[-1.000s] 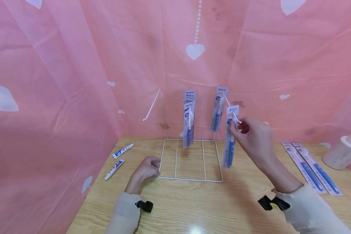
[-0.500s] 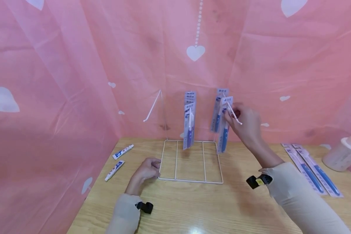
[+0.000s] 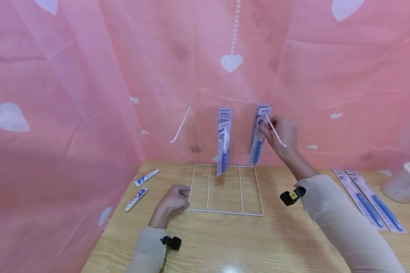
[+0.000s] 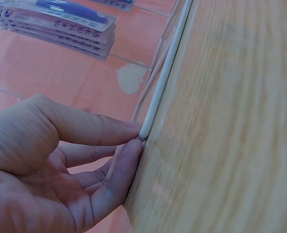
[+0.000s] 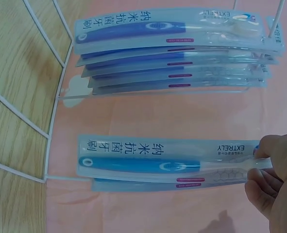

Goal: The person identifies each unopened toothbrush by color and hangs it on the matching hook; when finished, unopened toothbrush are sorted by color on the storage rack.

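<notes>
In the head view, my right hand (image 3: pixel 284 133) pinches the upper part of a packaged blue toothbrush (image 3: pixel 258 147), which hangs on the right hook (image 3: pixel 275 131) of a white wire rack. Another toothbrush pack (image 5: pixel 133 186) hangs close behind it, mostly hidden in the right wrist view. My left hand (image 3: pixel 174 197) holds the front left of the rack's base (image 3: pixel 225 212); in the left wrist view, its thumb and finger pinch the white wire (image 4: pixel 160 97). A stack of purple-handled toothbrush packs (image 3: pixel 224 151) hangs on the middle hook. The left hook (image 3: pixel 180 125) carries nothing.
Two toothpaste tubes, one rear (image 3: pixel 146 178) and one front (image 3: pixel 136 199), lie left of the rack. Two packaged toothbrushes (image 3: pixel 372 201) lie at the right, beside a white container (image 3: pixel 401 184). A pink cloth (image 3: pixel 150 57) hangs behind the wooden table (image 3: pixel 212 242).
My right hand has moved back along the right hook, sliding the toothbrush pack from near the tip to close against the rear pack. My left hand stays on the rack.
</notes>
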The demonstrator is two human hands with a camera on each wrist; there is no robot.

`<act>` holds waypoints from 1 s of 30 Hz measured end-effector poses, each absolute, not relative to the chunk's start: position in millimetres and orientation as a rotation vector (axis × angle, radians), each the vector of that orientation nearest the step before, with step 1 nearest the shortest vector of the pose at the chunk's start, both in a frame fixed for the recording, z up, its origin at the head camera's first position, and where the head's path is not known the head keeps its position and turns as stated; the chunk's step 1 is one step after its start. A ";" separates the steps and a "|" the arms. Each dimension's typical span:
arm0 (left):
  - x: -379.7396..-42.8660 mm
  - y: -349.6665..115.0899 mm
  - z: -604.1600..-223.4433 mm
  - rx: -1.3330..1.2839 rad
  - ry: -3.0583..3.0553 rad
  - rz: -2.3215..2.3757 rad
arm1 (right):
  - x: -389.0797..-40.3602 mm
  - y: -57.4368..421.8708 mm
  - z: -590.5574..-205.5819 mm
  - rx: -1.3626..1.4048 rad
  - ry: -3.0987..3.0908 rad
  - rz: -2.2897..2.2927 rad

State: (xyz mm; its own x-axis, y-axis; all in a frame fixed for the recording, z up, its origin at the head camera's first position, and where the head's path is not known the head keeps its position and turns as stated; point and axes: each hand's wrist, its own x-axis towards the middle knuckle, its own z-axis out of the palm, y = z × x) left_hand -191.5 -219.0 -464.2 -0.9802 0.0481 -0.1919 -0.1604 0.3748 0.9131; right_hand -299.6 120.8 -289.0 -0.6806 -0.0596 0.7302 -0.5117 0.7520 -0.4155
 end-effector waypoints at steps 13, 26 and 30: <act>-192.1 -220.5 -463.6 -0.122 2.467 1.627 | -300.8 131.5 -292.1 0.429 -2.302 0.838; -186.1 -226.2 -460.3 -0.149 2.482 1.624 | -309.2 251.8 -336.5 0.224 -2.814 0.634; -183.8 -229.1 -458.0 -0.148 2.511 1.600 | -315.2 303.4 -359.7 0.138 -2.898 0.712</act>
State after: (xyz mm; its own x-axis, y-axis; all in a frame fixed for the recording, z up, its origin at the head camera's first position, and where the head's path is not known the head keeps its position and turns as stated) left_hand -183.8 -229.1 -458.0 -0.9822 0.0026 -0.1879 -0.1692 0.4228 0.8903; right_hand -315.2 303.4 -359.7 -0.9839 -0.0523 0.1708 -0.1256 0.8827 -0.4529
